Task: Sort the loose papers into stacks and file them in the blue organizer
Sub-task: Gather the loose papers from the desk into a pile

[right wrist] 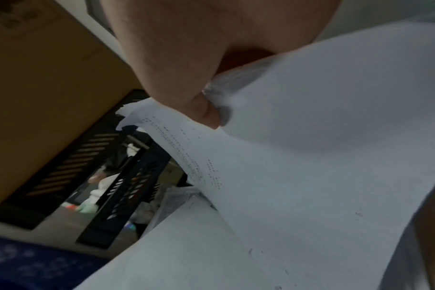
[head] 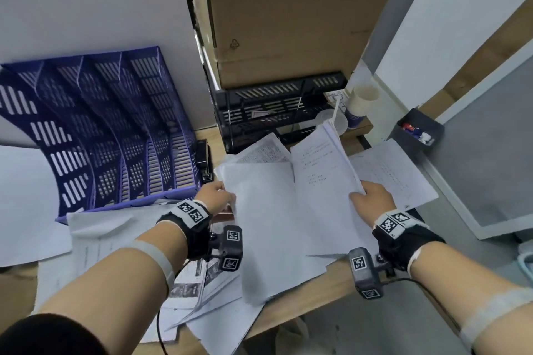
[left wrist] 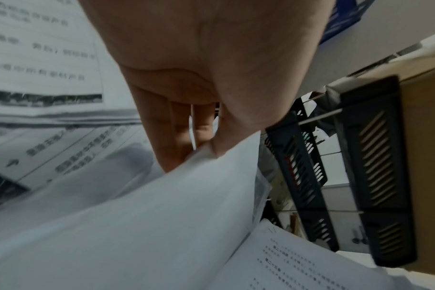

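A blue slotted organizer lies on the desk at the left, its compartments facing me. My left hand pinches the left edge of a blank white sheet stack in the middle of the desk; thumb and fingers close on that paper's edge. My right hand grips a bundle of printed pages, raised and bent upward, with the thumb pressed on top of the pages. More loose papers lie spread under my arms.
A black mesh tray rack stands behind the papers under big cardboard boxes. A black stapler sits beside the organizer. Paper cups and a small dark bin stand at the right, near the desk's edge.
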A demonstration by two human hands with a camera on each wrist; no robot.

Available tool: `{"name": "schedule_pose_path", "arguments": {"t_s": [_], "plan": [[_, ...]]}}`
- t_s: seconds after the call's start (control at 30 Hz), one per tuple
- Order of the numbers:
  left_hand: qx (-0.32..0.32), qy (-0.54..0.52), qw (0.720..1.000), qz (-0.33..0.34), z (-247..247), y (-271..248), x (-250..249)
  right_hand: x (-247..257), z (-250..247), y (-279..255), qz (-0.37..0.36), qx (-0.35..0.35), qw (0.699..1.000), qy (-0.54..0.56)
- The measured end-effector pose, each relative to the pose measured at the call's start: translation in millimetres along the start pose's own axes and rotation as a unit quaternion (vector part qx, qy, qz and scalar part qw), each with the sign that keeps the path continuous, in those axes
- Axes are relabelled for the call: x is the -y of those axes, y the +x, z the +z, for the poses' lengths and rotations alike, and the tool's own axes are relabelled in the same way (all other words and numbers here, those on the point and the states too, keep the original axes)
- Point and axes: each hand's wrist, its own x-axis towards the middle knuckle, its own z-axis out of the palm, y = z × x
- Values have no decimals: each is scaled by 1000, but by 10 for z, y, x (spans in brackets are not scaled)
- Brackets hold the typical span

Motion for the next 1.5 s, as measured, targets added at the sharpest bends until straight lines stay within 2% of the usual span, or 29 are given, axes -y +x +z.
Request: {"name": "schedule_pose_path", "arguments": {"t_s": [0.1, 0.17, 0.27, 0.37, 0.5, 0.57, 0.67, 0.73, 0.8, 0.87, 0.9, 0.97, 1.03, 1.1, 1.2, 1.37, 1.43, 1.5], "plan": [[25, -55, 998, 11, -146, -96, -73, 263, 72, -183, -43, -25, 997, -53], [67, -78, 994, 23, -205, -135, -130, 438, 142, -327, -84, -12, 993, -77], [127, -129, 983, 37, -218, -241, -248, 665, 309, -583, -149, 51, 986, -61], [170, -175, 969, 51, -128, -354, -343, 774, 553, -750, -184, 118, 976, -19], [189, -181, 963, 66, 16, -482, -433, 837, 692, -939, -204, 159, 966, 4], [199, -192, 959, 64, 64, -535, -456, 822, 678, -992, -218, 146, 965, -8], [210, -202, 954, 69, 87, -557, -419, 708, 577, -891, -170, 93, 981, -17], [162, -148, 973, 70, 62, -468, -307, 611, 440, -800, -149, 81, 984, 51], [81, -30, 995, 57, 5, -356, -152, 542, 275, -742, -131, 84, 978, 136], [43, 48, 998, 13, -30, -275, 17, 426, 170, -648, -102, 97, 973, 181], [59, 31, 998, -15, -20, -245, 97, 364, 146, -606, -84, 108, 972, 191], [137, -56, 987, -59, 59, -270, 218, 219, 165, -529, -57, 137, 972, 181], [185, -81, 978, -53, 185, -324, 291, 90, 217, -477, -52, 153, 978, 129], [158, -94, 982, -38, 300, -304, 354, 20, 265, -421, -48, 168, 981, 81], [81, -107, 991, -21, 405, -222, 381, -2, 343, -248, -44, 197, 979, 38], [-56, -119, 991, -13, 467, 85, 459, 175, 459, 191, -82, 104, 989, 72], [-84, -97, 991, -23, 492, 349, 586, 219, 531, 354, -77, 138, 986, 61], [-85, -69, 993, -37, 511, 426, 589, 206, 609, 483, -57, 198, 978, 22]]}}
